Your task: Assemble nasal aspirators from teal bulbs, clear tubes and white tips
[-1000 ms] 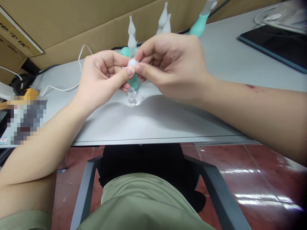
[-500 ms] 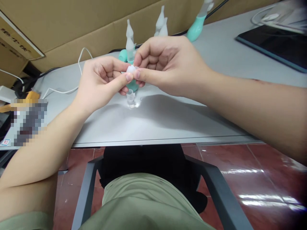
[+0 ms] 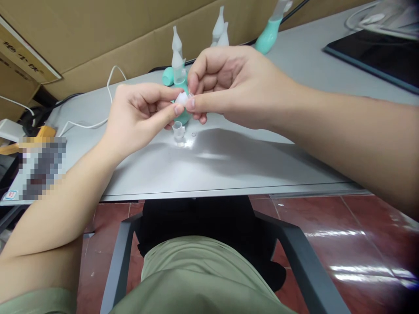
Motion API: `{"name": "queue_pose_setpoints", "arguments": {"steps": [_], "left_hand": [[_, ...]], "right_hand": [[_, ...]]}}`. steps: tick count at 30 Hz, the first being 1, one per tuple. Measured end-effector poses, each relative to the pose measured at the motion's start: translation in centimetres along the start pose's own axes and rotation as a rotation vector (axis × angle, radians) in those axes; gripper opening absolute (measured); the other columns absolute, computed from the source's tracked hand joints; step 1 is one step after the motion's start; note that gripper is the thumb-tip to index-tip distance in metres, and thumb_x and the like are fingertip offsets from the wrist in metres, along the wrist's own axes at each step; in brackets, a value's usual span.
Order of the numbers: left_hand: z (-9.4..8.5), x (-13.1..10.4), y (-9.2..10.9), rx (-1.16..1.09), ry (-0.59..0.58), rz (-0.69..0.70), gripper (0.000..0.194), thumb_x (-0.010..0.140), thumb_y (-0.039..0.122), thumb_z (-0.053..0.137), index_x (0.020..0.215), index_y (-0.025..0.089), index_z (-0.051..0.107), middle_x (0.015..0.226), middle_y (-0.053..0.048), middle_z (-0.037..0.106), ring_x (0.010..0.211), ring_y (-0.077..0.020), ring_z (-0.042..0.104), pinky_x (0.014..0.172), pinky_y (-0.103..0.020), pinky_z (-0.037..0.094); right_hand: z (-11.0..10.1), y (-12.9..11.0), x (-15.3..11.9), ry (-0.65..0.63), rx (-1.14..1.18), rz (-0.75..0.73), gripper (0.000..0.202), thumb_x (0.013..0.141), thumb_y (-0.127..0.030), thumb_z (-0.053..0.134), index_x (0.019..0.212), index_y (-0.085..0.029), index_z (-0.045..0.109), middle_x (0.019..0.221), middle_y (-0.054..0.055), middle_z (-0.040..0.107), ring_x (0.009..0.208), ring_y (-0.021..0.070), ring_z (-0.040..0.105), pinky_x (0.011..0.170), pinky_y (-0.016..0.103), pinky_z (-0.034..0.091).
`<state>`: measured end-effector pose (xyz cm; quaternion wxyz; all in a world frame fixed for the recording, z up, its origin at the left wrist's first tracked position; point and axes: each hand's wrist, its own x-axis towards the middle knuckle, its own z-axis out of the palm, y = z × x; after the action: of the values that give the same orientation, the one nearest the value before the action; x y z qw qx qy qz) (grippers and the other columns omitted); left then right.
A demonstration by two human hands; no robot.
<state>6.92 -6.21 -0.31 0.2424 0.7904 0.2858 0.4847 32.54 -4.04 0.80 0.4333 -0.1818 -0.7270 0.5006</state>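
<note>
My left hand (image 3: 140, 113) pinches a small white translucent piece (image 3: 182, 99) between thumb and forefinger. On its right side, my right hand (image 3: 229, 87) has thumb and forefinger closed at the piece's edge, on a tiny clear part (image 3: 190, 97). Just below the hands, a clear plastic cup (image 3: 178, 130) stands on the grey table, with a small clear ring (image 3: 194, 134) beside it. Behind the hands rises a green bulb (image 3: 182, 117) topped by a translucent nozzle (image 3: 177, 54), partly hidden by my fingers. A green cap-like piece (image 3: 168, 76) lies to its left.
More white nozzles (image 3: 220, 32) and another green bulb (image 3: 268, 35) stand at the back. A dark tablet (image 3: 376, 56) lies at the right. White cable (image 3: 83, 126) and an orange object (image 3: 44, 134) are at the left. Cardboard (image 3: 114, 30) lines the table's back.
Both hands have shifted slightly right, and the white piece is tilted more. My right fingertips are a little farther from the left ones, with a clear part showing between them.
</note>
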Motion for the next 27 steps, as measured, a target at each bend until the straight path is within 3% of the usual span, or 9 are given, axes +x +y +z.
{"name": "queue_pose_setpoints", "arguments": {"steps": [6,8,11,14,16,20,23,27], "left_hand": [[-1.3,0.2,1.3,0.235,-0.036,-0.013,0.046,0.109,0.076,0.102,0.106,0.031,0.102,0.098,-0.005,0.092,0.083,-0.0229,0.078,0.078,-0.042,0.068],[-1.8,0.4,0.9,0.178,-0.020,0.103,0.037,0.108,0.072,0.104,0.111,0.034,0.104,0.093,-0.004,0.090,0.079,-0.0210,0.076,0.069,-0.039,0.064],[-2.7,0.4,0.1,0.071,-0.050,0.280,0.019,0.100,0.050,0.109,0.115,0.040,0.105,0.080,0.000,0.083,0.064,-0.0143,0.063,0.053,-0.035,0.051],[-3.7,0.5,0.9,0.129,-0.250,0.167,0.020,0.086,0.034,0.112,0.103,0.040,0.103,0.073,0.003,0.080,0.054,-0.0125,0.055,0.049,-0.034,0.050],[-4.3,0.6,2.2,0.209,-0.418,0.038,0.016,0.084,0.032,0.109,0.097,0.039,0.101,0.073,0.003,0.082,0.053,-0.0143,0.059,0.051,-0.034,0.055],[-4.5,1.0,4.0,0.268,-0.660,-0.027,0.011,0.092,0.027,0.093,0.097,0.035,0.099,0.088,-0.001,0.092,0.060,-0.0177,0.073,0.066,-0.036,0.066],[-4.1,0.9,3.8,0.275,-0.745,-0.024,0.015,0.096,0.023,0.087,0.099,0.030,0.100,0.088,-0.001,0.093,0.060,-0.0170,0.076,0.066,-0.033,0.064],[-3.6,0.7,3.1,0.288,-0.790,-0.080,0.022,0.100,0.022,0.083,0.107,0.029,0.102,0.082,0.001,0.091,0.062,-0.0161,0.079,0.066,-0.029,0.061]], "right_hand": [[-1.0,-0.3,0.2,-0.020,-0.040,0.111,0.054,0.075,-0.047,0.125,0.089,-0.029,0.076,0.078,-0.002,0.084,0.078,0.0223,0.086,0.071,0.036,0.069],[-1.5,-0.3,0.1,-0.027,-0.104,0.124,0.048,0.078,-0.043,0.122,0.087,-0.029,0.077,0.078,-0.002,0.086,0.075,0.0213,0.086,0.069,0.035,0.067],[-1.9,-0.4,-0.1,-0.089,-0.217,0.144,0.035,0.083,-0.022,0.114,0.085,-0.027,0.079,0.077,-0.001,0.086,0.067,0.0195,0.085,0.061,0.031,0.064],[-1.9,-0.6,-0.3,-0.158,-0.319,0.221,0.034,0.084,0.006,0.096,0.084,-0.025,0.083,0.076,-0.003,0.085,0.064,0.0168,0.085,0.053,0.022,0.057],[-1.8,-0.7,-0.5,-0.197,-0.349,0.240,0.040,0.084,0.016,0.091,0.084,-0.024,0.087,0.076,-0.005,0.085,0.063,0.0133,0.082,0.051,0.018,0.053],[-2.1,0.1,-0.7,-0.321,-0.317,0.178,0.033,0.091,0.009,0.098,0.092,-0.023,0.097,0.076,-0.006,0.085,0.063,0.0098,0.078,0.055,0.016,0.054],[-2.6,1.1,-0.5,-0.386,-0.287,0.162,0.026,0.096,0.004,0.099,0.099,-0.022,0.100,0.083,-0.005,0.089,0.070,0.0125,0.085,0.060,0.018,0.059],[-2.6,1.2,-0.4,-0.384,-0.342,0.193,0.029,0.086,0.004,0.111,0.096,-0.023,0.102,0.081,-0.006,0.089,0.067,0.0121,0.085,0.057,0.016,0.057]]}}
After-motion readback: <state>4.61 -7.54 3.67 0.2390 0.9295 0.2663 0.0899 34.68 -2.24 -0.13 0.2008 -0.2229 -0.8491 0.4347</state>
